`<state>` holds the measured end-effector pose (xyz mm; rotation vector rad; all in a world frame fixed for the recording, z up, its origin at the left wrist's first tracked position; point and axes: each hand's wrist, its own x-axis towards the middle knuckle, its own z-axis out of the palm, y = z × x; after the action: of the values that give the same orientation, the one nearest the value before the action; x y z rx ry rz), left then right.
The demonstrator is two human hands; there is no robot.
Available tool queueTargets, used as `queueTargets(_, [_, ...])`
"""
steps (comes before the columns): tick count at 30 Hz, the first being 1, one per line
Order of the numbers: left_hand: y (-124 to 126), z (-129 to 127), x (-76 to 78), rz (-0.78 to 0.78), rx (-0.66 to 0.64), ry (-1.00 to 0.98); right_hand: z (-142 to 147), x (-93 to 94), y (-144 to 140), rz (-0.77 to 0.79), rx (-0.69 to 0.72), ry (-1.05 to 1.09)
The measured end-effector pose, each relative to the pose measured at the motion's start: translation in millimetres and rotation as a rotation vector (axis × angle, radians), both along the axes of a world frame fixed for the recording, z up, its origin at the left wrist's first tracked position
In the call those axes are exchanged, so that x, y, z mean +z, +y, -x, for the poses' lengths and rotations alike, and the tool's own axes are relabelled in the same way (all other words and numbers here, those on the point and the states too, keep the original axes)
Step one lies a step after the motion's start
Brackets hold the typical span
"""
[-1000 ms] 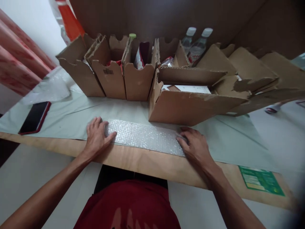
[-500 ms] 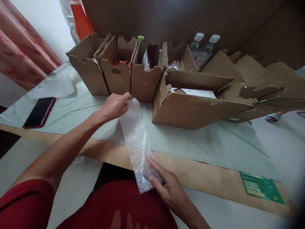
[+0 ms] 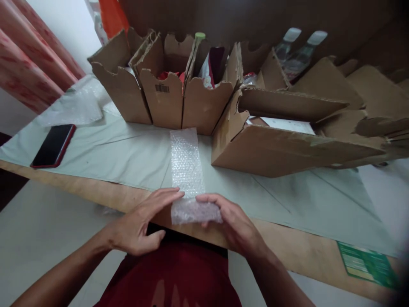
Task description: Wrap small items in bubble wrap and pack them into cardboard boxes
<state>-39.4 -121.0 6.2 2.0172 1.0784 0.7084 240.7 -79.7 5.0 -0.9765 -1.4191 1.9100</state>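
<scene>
Cloth-covered surface [image 3: 128,149], cardboard boxes [image 3: 206,106] along the back. Bubble wrap strip [image 3: 187,164] runs from near the boxes to the front edge, near end folded over. Right hand [image 3: 239,224]: fingers grasping that folded end. Left hand [image 3: 140,224]: fingers released, tips at its left side, contact unclear.

On the counter [image 3: 118,192], open cloth stretches from the phone [image 3: 53,147] right to the bubble wrap [image 3: 186,164], bounded on the far side by upright boxes [image 3: 166,100]. Right of the wrap, the wide box [image 3: 271,155] juts nearward, leaving a lane along its near side. The left hand [image 3: 142,224] and right hand [image 3: 234,217] crowd the wrap's near end.
</scene>
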Motion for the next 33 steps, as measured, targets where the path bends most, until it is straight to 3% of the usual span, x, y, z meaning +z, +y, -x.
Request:
queueTargets(5, [41, -28, -22.3, 0.009, 0.46, -0.026, 21, -5.8, 34, -0.062, -0.118, -0.011])
queueTargets(7, [55, -32, -32.4, 0.004, 0.531, 0.039, 18, -8.8, 34, -0.263, -0.205, -0.147])
queueTargets(10, [61, -32, -42.6, -0.021, 0.558, 0.135, 9, -16.0, 30, -0.749, -0.234, -0.435])
queueTargets(12, [59, -32, -46.4, -0.055, 0.563, 0.181, 7, -22.9, 31, -1.025, -0.118, -0.62])
queueTargets(15, [57, -31, -48.3, -0.138, 0.579, 0.243, 12, -33.3, 38, -1.233, 0.055, -0.787])
queueTargets(18, [50, -29, -43.4, -0.27, 0.588, 0.227, 19, -36.4, 44, -1.305, 0.087, -0.792])
queueTargets(20, [40, -28, -36.8, -0.335, 0.523, 0.177, 21, -32.1, 42, -1.284, 0.084, -0.762])
queueTargets(24, [15, -27, -27.5, -0.352, 0.306, 0.129, 20, -16.1, 33, -1.1, 0.114, -0.695])
queueTargets(28, [9, -31, -32.3, -0.298, 0.366, 0.087, 20, -9.9, 29, -0.95, 0.076, -0.691])
queueTargets(31, [19, -32, -40.3, -0.263, 0.46, 0.111, 18, -13.4, 27, -1.094, -0.132, -0.729])
queueTargets(33, [26, -32, -45.8, -0.282, 0.486, 0.163, 18, -16.7, 25, -1.247, -0.196, -0.763])
